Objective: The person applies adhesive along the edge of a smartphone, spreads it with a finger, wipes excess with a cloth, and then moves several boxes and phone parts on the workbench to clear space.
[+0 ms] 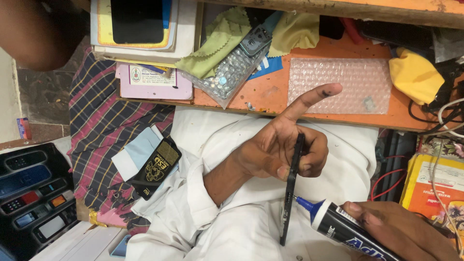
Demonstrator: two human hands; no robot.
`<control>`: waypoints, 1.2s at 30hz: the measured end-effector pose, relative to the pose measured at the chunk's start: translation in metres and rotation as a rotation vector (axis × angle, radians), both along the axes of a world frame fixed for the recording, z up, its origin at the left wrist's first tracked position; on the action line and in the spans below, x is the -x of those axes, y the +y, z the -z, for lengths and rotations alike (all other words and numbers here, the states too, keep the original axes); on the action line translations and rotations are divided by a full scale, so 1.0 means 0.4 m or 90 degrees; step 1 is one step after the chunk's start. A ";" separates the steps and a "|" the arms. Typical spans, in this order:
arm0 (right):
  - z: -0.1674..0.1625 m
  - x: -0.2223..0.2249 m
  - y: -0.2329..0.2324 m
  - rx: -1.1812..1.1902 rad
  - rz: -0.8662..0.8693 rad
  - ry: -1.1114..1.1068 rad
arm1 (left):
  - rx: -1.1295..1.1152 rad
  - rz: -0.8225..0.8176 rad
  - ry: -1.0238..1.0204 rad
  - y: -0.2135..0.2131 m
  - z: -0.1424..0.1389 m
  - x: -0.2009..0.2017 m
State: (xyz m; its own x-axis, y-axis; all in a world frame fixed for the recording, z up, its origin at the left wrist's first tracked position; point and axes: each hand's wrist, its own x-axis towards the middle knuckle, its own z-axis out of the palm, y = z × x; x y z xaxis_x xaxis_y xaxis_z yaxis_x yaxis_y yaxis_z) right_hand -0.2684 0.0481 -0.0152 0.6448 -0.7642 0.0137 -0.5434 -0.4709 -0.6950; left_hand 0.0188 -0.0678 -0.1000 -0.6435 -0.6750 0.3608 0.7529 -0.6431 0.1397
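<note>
The right hand (401,232), down in the near right corner of the view, has its fingers wrapped tight around a black glue tube (345,229) with a blue nozzle (305,204). The tube lies slanted, and its nozzle points up and left, with the tip touching the thin edge of a black phone frame (291,188). I think it is held this way so the glue lands right on that narrow edge. The left hand (285,145) holds the frame over a lap covered in white cloth (232,227). The thumb and the curled fingers pinch the frame near its top, while the first finger sticks out straight toward the bench. The frame is turned on its side so only its thin edge shows, and its long line runs up and down, leaning a little to the right at the top. That grip looks like it keeps the edge steady and open to the nozzle. Farther off is the orange bench (270,94). Near its front edge lies a sheet of bubble wrap (338,84), and toward the left sit a bag of small clear parts (231,72) and a green cloth (217,41).
</note>
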 end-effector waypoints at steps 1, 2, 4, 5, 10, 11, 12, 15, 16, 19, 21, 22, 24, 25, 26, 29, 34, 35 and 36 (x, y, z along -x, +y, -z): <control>0.000 0.002 -0.001 0.002 -0.001 0.000 | 0.000 0.000 0.001 0.000 0.000 0.000; 0.000 0.002 -0.001 0.004 -0.003 0.001 | -0.001 0.001 0.001 0.000 0.000 0.000; 0.001 0.004 -0.003 0.005 -0.006 0.002 | 0.001 0.001 0.005 -0.001 0.001 0.001; 0.001 0.004 -0.003 0.008 -0.008 0.002 | 0.002 0.001 0.006 -0.001 0.001 0.001; 0.002 0.003 -0.003 0.015 -0.012 0.007 | 0.004 0.001 0.008 -0.003 0.003 0.002; 0.003 0.003 -0.002 0.016 -0.012 0.007 | 0.004 0.001 0.008 -0.003 0.004 0.002; 0.004 0.006 -0.002 0.016 -0.013 0.008 | 0.005 0.000 0.009 -0.004 0.004 0.003; 0.010 0.015 -0.003 0.017 -0.016 0.011 | 0.003 0.000 0.009 -0.003 0.003 0.003; 0.013 0.018 -0.003 0.017 -0.017 0.012 | 0.002 -0.001 0.008 -0.003 0.003 0.003; 0.017 0.020 -0.003 0.025 -0.019 0.011 | 0.000 0.000 0.004 -0.003 0.001 0.000; 0.017 0.014 0.000 0.031 -0.022 0.007 | -0.002 0.001 0.001 -0.004 0.000 -0.002; 0.015 0.011 -0.001 0.034 -0.024 0.005 | -0.002 0.000 0.000 -0.005 -0.001 -0.002; 0.011 0.004 -0.005 0.034 -0.024 0.005 | 0.001 -0.004 -0.001 -0.006 0.000 -0.001; 0.010 0.003 -0.011 0.034 -0.024 0.006 | 0.000 -0.005 -0.001 -0.006 0.001 0.000; 0.008 0.000 -0.015 0.027 -0.017 0.021 | -0.001 -0.007 -0.001 -0.007 0.002 0.000; 0.007 -0.008 -0.048 -0.044 -0.072 0.033 | -0.007 -0.004 -0.004 -0.004 0.007 0.003; -0.063 -0.142 -0.172 0.028 0.204 -0.058 | -0.034 0.004 -0.009 -0.002 0.007 -0.002; -0.092 -0.187 -0.204 0.106 0.340 -0.084 | -0.038 0.006 -0.010 -0.004 0.004 -0.003; -0.121 -0.219 -0.250 0.138 0.427 -0.149 | -0.039 0.008 -0.011 -0.006 -0.001 -0.003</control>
